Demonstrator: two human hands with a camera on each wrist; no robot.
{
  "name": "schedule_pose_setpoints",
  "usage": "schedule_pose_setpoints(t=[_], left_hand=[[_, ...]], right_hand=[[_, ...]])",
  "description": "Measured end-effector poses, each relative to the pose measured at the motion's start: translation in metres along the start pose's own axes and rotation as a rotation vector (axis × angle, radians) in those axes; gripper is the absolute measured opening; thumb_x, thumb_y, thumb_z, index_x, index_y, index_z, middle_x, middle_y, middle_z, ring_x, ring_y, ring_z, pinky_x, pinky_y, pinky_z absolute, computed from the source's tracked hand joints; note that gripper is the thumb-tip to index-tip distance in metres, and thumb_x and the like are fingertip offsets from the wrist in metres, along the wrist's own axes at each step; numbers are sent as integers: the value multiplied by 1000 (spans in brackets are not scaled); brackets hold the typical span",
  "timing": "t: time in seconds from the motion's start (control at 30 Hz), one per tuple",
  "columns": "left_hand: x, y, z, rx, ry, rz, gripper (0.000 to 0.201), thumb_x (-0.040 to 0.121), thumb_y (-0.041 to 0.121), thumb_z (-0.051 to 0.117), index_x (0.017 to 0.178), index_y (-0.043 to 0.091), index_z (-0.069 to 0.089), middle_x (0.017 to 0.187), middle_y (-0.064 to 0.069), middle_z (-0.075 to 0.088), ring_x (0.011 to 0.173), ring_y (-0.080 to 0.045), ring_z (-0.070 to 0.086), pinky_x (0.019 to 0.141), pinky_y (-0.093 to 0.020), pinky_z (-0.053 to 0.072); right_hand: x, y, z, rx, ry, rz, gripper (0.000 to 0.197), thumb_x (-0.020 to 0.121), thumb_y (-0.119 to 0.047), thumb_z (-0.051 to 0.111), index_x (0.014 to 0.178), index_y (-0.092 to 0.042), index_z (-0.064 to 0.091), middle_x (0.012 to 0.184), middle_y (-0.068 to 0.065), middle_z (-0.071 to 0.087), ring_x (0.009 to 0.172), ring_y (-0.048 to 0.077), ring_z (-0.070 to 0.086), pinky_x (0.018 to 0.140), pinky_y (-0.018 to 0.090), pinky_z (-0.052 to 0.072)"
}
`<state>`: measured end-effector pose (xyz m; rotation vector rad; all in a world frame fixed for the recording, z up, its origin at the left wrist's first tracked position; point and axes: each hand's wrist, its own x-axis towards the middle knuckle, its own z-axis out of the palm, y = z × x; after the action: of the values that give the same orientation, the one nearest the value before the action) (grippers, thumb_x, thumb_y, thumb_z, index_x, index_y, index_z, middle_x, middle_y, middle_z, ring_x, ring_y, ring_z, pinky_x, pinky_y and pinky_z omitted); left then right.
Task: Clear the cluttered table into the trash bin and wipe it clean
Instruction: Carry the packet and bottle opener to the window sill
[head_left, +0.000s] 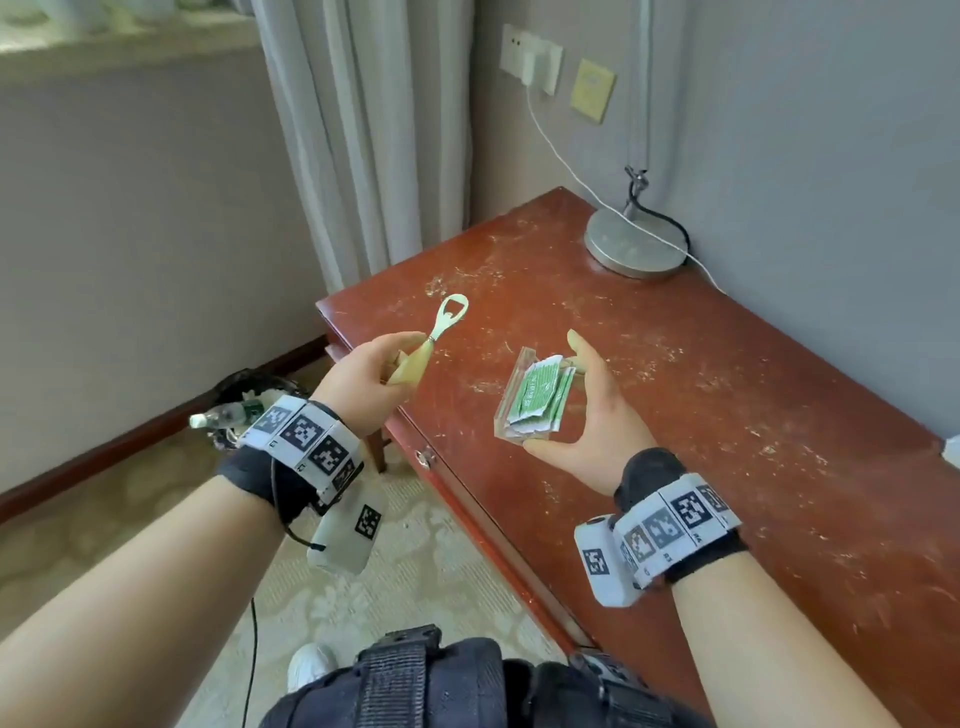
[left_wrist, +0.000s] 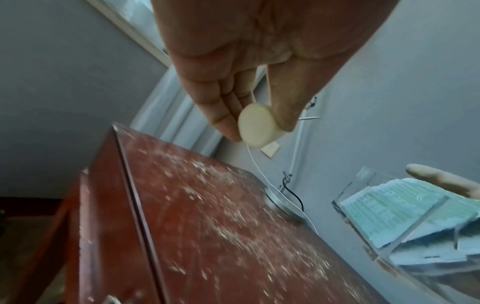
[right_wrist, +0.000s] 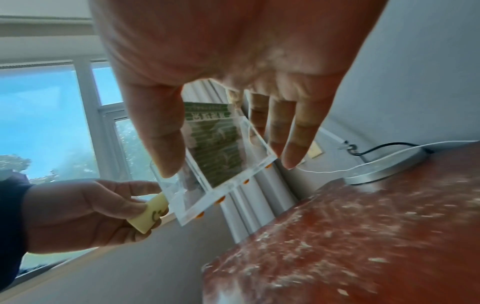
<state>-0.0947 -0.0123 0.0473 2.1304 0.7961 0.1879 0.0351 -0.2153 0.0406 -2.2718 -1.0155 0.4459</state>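
Note:
My left hand (head_left: 374, 374) grips the cream handle of a metal bottle opener (head_left: 447, 322) above the table's left corner; the handle's butt end (left_wrist: 257, 125) shows between thumb and fingers in the left wrist view. My right hand (head_left: 597, 415) holds a clear acrylic box (head_left: 530, 400) of green packets between thumb and fingers, lifted off the table. In the right wrist view the box (right_wrist: 221, 156) sits under my fingers. The red-brown table (head_left: 727, 415) is strewn with pale crumbs. A black trash bin (head_left: 244, 382) stands on the floor to the left, with a plastic bottle (head_left: 223, 415) in it.
A round metal lamp base (head_left: 634, 244) sits at the table's back corner by the wall, with a white cable (head_left: 561, 156) running over it to a wall socket. Curtains hang behind the table. A drawer knob (head_left: 425, 458) sticks out of the table's front.

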Motion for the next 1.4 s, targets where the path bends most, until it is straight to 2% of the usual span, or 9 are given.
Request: schedule_pose_setpoints(t=[0.2,0.33,0.5,0.63,0.77,0.87,1.0,1.2,1.4], left_hand=[[-10,-79,-123,-91,144,-82,31,91,21,52,121,26,53,80,12,54,73,-8,55,71,-25,49],[-15,-145,-211,-25,220,-145,44,88,15,55,129,30,48,86,13,52,83,-11,54,75,-22,41],[-19,-196,-291,-47,354,-227,34,93,40,48,124,27,50,79,8,58,82,-13,57,79,-26,45],[0,-224,-338,-36,415,-248,34,93,40,47,124,27,51,78,7,58,84,-16,59,83,-32,48],[39,-244,-379,-18,462,-271,29,94,38,46,120,29,52,75,8,58,83,-16,60,81,-32,48],[81,-257,-412,-8,500,-298,28,93,39,47,119,30,52,74,9,58,86,-18,62,81,-33,49],[146,-267,-458,-1,529,-346,34,93,40,46,125,29,49,77,7,60,85,-18,62,81,-35,50],[233,-267,-514,16,546,-415,39,91,23,50,130,27,45,86,4,59,75,-12,55,62,-23,42],[305,-274,-562,47,537,-480,51,86,3,53,134,18,43,105,-7,57,83,-20,55,63,-24,43]], right_hand=[[63,-118,74,68,-33,-133,105,72,-31,78,147,-33,5,151,-3,22,136,13,28,102,23,25],[108,-193,133,169,-42,-218,105,69,-31,80,146,-32,8,149,-1,24,127,3,29,103,20,25],[159,-267,181,260,-108,-261,103,72,-24,78,147,-31,7,147,-3,27,121,3,35,94,7,32],[209,-308,207,273,-154,-317,104,72,-22,78,145,-36,6,149,-2,27,128,13,40,108,36,39],[276,-339,230,302,-193,-375,104,73,-17,78,144,-39,7,149,-5,25,122,8,43,98,24,42],[334,-362,246,270,-207,-414,105,71,-23,79,139,-51,4,146,-7,27,119,9,47,72,22,57],[416,-399,259,294,-213,-471,104,70,-25,80,144,-40,8,145,-4,28,121,6,42,98,21,39],[522,-455,258,189,-247,-535,104,69,-32,80,144,-38,9,147,0,25,121,7,38,100,22,32],[594,-496,264,165,-294,-577,105,70,-27,80,146,-32,7,145,4,30,126,13,41,104,24,31]])
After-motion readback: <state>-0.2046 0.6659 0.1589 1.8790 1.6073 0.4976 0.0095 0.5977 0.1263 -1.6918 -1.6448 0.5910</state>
